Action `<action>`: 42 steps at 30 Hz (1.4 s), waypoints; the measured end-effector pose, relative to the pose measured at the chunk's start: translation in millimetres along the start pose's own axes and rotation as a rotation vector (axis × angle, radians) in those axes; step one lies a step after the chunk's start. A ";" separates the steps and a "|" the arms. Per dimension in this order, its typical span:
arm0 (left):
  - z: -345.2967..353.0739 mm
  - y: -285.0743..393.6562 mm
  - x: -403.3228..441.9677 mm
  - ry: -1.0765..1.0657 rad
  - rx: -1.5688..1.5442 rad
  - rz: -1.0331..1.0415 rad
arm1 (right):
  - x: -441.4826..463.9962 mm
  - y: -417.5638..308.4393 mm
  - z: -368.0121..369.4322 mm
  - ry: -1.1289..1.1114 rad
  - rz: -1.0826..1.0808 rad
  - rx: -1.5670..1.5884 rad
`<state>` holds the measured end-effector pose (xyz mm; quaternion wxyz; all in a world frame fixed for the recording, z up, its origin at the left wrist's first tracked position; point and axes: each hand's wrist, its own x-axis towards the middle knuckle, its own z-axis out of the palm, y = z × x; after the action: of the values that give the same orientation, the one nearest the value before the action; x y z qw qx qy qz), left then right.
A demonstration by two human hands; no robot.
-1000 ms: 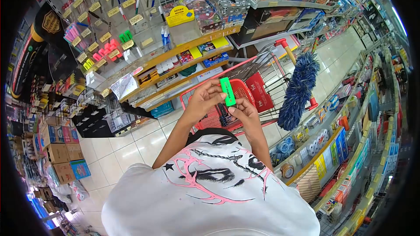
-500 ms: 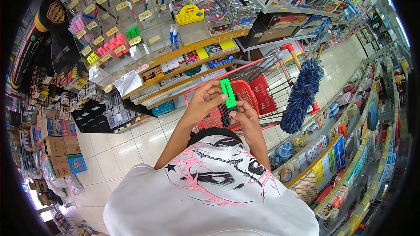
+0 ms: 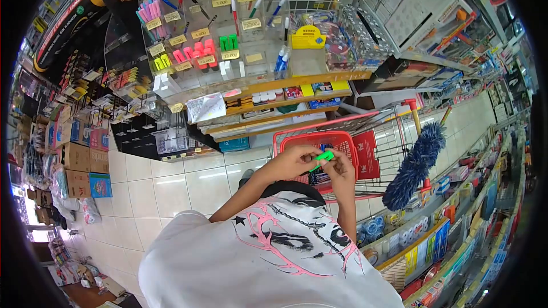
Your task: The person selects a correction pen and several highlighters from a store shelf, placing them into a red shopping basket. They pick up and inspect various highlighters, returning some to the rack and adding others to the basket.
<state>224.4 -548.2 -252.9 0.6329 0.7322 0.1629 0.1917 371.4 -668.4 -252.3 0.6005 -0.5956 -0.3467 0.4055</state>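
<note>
A bright green highlighter (image 3: 325, 156) is held level in front of my chest, above the red basket (image 3: 355, 159) in the shopping cart. My left hand (image 3: 299, 160) is closed on one side of it, fingertips and thumb pinching it. From the other side, my right hand (image 3: 341, 168) grips it, with the thumb near its end. Both hands partly cover the highlighter. Below them the basket contains dark items, mostly hidden by my hands.
Ahead stands a pen display (image 3: 240, 34) with price tags, including green highlighters (image 3: 228, 42). A blue fluffy duster (image 3: 415, 165) hangs at the cart's (image 3: 399, 137) right end. Stocked shelves (image 3: 451, 222) line the right; cardboard boxes (image 3: 77, 156) are stacked at far left.
The highlighter has gone from upright to lying sideways, smaller in view, with both hands closer together around it. My view has shifted, so the display and cart appear farther right.
</note>
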 end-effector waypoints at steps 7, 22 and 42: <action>-55.2 -16.9 -9.5 0.019 -0.035 -0.018 | 44.4 -15.7 41.6 -0.036 -0.042 -0.122; -162.2 -92.0 -72.9 0.032 -0.058 -0.185 | 198.7 -133.4 212.0 -0.050 -0.605 -0.373; -237.8 -114.0 -132.2 0.139 0.040 -0.228 | 284.6 -76.1 280.8 -0.254 -0.814 -0.951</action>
<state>-6.4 -389.7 -345.8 0.6231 0.7063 0.2924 0.1656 247.1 -287.5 -181.4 0.3309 -0.5649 -0.7558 0.0142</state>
